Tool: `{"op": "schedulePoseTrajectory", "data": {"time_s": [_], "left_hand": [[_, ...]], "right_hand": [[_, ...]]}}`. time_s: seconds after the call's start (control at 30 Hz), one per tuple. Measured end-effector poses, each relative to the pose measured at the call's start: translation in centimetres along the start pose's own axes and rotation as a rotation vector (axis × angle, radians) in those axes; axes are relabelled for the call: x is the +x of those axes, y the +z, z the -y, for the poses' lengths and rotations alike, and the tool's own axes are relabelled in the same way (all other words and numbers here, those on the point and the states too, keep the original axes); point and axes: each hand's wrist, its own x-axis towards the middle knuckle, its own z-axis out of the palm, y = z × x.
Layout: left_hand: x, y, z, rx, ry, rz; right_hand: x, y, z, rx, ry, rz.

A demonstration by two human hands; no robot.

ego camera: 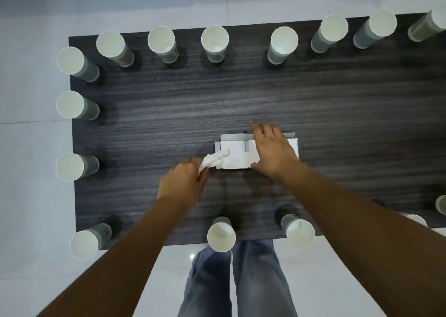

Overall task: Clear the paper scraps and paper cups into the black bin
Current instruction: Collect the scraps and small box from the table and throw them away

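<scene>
A dark wood-grain counter stands on a pale tiled floor, seen from straight above. Near its middle, a little toward the near edge, lies a flattened white carton with its flaps spread. The right hand lies over the carton's right half, fingers spread and fairly straight, thumb at the carton's near edge; its grip is open, pressing flat rather than closing round anything. Just beside the carton's left edge, the left hand pinches a crumpled white paper scrap between thumb and fingertips; the scrap's far end overlaps the carton's left flap, though whether it touches is hard to judge from this height.

Upright paper cups ring the counter's edges: a row along the far edge, several down the left edge, and more along the near edge, with others at the right edge partly cut off. All appear empty, white inside with greenish sides. Below the near edge the person's legs in blue jeans show.
</scene>
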Motion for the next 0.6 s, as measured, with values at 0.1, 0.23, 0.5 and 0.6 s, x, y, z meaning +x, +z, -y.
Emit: {"op": "schedulePoseTrajectory", "data": {"time_s": [0.1, 0.23, 0.5, 0.6], "left_hand": [[0.8, 0.2, -0.2, 0.001, -0.014, -0.016], [1.6, 0.5, -0.5, -0.021, -0.026, -0.034], [1.9, 0.5, -1.8, -0.013, -0.031, -0.052], [1.0, -0.4, -3.0, -0.009, -0.031, -0.069]], "right_hand": [[1.1, 0.5, -0.1, -0.092, -0.056, 0.098], [1.3, 1.9, -0.2, -0.165, -0.121, 0.178], [-0.4, 3.4, -0.9, -0.192, -0.139, 0.041], [-2.5, 2.6, -1.0, -0.168, -0.105, -0.010]]}}
